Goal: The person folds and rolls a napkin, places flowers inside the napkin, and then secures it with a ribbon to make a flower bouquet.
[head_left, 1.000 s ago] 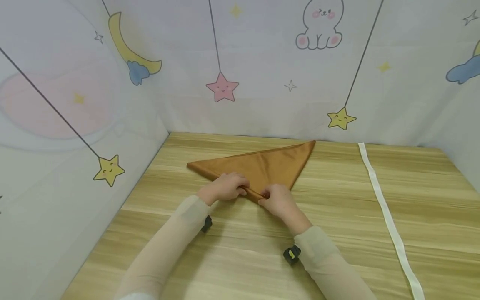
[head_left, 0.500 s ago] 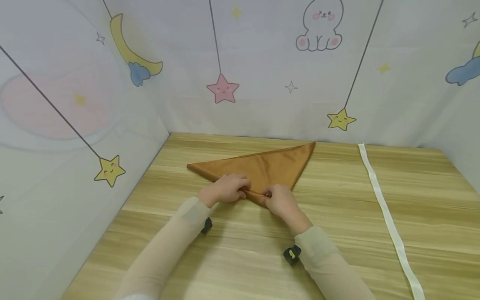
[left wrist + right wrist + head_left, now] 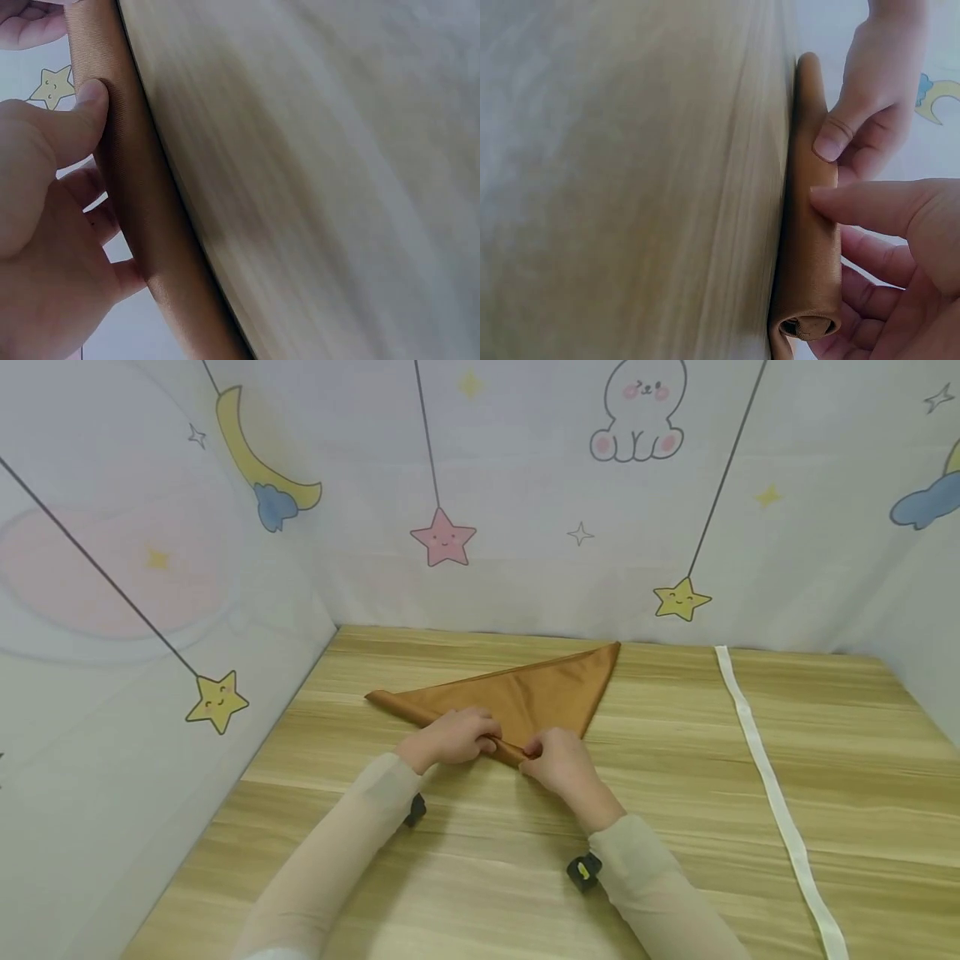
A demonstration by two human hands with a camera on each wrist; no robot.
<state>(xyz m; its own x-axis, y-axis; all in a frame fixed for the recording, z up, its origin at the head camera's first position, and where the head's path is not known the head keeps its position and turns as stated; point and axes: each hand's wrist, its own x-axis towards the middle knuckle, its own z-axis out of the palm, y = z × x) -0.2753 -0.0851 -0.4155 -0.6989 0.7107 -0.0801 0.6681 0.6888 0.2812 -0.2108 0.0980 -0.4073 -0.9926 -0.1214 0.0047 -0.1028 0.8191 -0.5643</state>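
A brown satiny cloth [image 3: 540, 693] lies on the table as a rough triangle, its near edge turned into a roll. My left hand [image 3: 457, 735] grips this rolled edge around its middle, with the thumb on the near side of the roll [image 3: 142, 165] and the fingers over the top. Close by on the right, my right hand [image 3: 557, 758] pinches the same roll between thumb and fingers. In the right wrist view the roll's open end [image 3: 810, 325] shows the cloth wound in layers, next to my right fingers.
A long white strip [image 3: 772, 777] runs down the right side of the wood-grain table [image 3: 465, 877]. Pale printed fabric walls [image 3: 525, 593] border the table at the back and sides. Small black devices [image 3: 583, 870] sit at both wrists.
The cloth's left and right tips have shifted slightly left, and the left tip has turned up a little. Both hands keep nearly the same place on the roll.
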